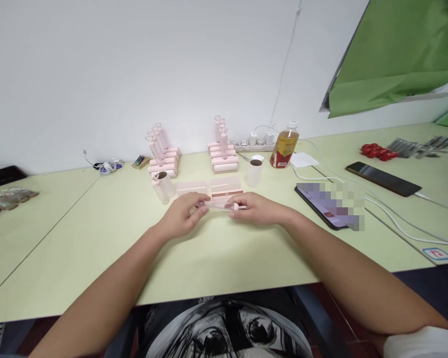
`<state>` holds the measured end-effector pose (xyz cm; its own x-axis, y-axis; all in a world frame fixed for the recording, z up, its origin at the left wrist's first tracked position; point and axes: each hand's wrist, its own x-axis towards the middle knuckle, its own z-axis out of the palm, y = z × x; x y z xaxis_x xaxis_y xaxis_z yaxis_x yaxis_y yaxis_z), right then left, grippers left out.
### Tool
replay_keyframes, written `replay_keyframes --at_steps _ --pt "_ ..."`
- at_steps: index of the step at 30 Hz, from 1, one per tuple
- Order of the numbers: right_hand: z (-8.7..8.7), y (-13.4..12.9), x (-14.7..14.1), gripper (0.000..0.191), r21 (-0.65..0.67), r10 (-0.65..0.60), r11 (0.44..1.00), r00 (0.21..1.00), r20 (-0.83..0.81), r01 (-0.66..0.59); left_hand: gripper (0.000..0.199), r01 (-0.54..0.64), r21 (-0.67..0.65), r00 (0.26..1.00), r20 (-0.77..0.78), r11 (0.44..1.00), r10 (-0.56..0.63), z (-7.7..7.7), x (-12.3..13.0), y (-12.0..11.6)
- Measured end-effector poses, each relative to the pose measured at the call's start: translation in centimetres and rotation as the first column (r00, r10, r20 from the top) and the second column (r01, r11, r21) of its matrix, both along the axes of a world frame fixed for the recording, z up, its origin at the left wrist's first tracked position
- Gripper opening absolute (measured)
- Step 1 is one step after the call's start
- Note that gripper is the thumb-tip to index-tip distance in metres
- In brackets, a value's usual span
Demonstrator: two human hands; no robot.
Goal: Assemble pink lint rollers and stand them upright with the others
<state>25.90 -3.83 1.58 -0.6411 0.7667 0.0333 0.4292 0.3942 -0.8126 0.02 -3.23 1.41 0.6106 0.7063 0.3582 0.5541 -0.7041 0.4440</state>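
Between my two hands is a clear pinkish tube (219, 205), held nearly level just above the table. The fingers of my left hand (184, 213) pinch its left end. At its right end, my right hand (252, 208) grips the pink cap part. Just behind my hands lie clear-and-pink flat pieces (226, 185). A pink tube with a heart-shaped top (160, 190) and a white roll (166, 184) stand to the left, and another white roll (254, 173) stands to the right.
Two groups of pink boxes (164, 164) (224, 164) with heart-topped tubes stand near the wall. A drink bottle (284, 145), power strip (254, 147) and white paper (303, 159) are behind right. Two phones (326, 206) (383, 178), cables and red-handled items (378, 151) lie right.
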Motion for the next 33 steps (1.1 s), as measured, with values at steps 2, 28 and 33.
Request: replay_keyframes --at_steps 2,28,33 --pt "-0.2 0.3 0.2 0.031 0.006 -0.048 0.999 0.998 -0.037 0.048 0.033 -0.047 -0.082 0.999 -0.001 0.996 0.047 0.5 -0.7 0.5" --pt "-1.5 -0.4 -0.8 0.051 -0.220 0.025 0.973 0.984 -0.174 -0.064 0.033 0.048 -0.205 0.997 0.063 0.978 -0.036 -1.2 3.2 -2.0" --pt "-1.2 -0.4 -0.8 0.053 -0.203 0.098 0.970 0.980 -0.172 -0.133 0.037 0.000 -0.260 0.993 0.113 0.966 0.031 -1.3 3.6 -2.3"
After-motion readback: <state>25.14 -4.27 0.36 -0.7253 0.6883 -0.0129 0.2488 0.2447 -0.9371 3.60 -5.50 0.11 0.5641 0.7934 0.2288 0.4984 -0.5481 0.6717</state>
